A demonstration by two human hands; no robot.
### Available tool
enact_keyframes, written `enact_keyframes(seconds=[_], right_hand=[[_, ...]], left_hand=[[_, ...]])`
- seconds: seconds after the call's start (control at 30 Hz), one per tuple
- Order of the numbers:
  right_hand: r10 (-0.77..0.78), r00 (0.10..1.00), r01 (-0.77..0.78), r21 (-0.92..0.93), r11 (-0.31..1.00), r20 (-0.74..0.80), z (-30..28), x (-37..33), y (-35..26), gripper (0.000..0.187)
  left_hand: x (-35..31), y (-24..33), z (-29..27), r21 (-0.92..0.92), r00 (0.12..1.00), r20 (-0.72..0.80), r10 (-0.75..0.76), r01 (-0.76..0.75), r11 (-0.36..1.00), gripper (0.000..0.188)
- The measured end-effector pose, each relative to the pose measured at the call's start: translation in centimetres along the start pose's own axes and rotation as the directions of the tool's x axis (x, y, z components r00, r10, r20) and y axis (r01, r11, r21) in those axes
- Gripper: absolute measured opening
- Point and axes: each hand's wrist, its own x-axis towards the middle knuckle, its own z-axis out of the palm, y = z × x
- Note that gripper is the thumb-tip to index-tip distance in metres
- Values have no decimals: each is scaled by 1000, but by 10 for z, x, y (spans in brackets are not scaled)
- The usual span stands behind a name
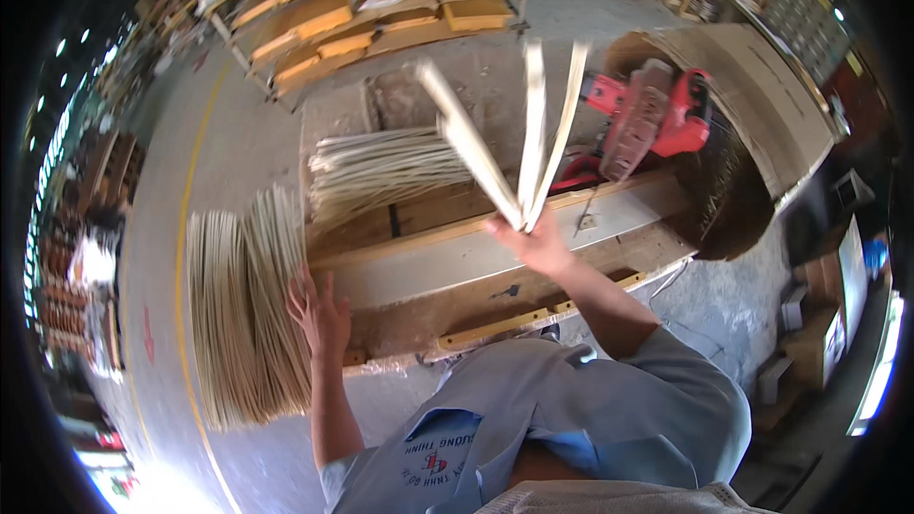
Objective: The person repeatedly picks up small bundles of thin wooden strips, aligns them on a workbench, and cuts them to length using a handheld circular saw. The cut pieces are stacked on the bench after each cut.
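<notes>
My right hand [535, 244] is closed around the lower ends of a few thin, pale wooden strips [533, 133], which fan out upward and blur at their tips. Over at the left, my left hand [322, 316] has its fingers apart, beside the inner edge of a large stack of long wooden strips [243, 324]; it seems to touch that edge without gripping. Farther back on the bench lies a second stack of strips [386, 167]. A pale straight board [457, 257] runs across the wooden workbench [495, 300] between my hands and the stack.
A red power tool [652, 114] with a dusty cover stands at the bench's right end, before an opened cardboard box [752, 105]. Behind the bench is a shelf rack [381, 9] with wooden pieces. A yellow floor line [190, 162] passes at the left.
</notes>
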Motion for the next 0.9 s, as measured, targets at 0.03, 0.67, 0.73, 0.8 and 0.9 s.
enact_keyframes(seconds=[0.03, 0.67, 0.73, 0.8, 0.9], right_hand=[[-29, 999, 29, 21, 999, -18, 1, -2, 8, 21], [-92, 971, 103, -38, 994, 220, -15, -6, 89, 20], [-154, 967, 167, -47, 985, 205, -9, -9, 85, 19], [-62, 950, 82, -53, 995, 307, -5, -3, 80, 22], [-12, 962, 47, -120, 992, 273, -18, -9, 109, 24]], left_hand=[[7, 16, -4, -188, 993, -24, 111, -114, 975, 69], [70, 271, -85, -1000, 708, -28, 706, -25, -14, 34], [68, 257, -83, -993, 662, -107, 742, -115, -40, 32], [71, 244, -86, -980, 622, -179, 763, -182, -81, 31], [78, 266, -67, -998, 663, -38, 748, 7, -57, 32]])
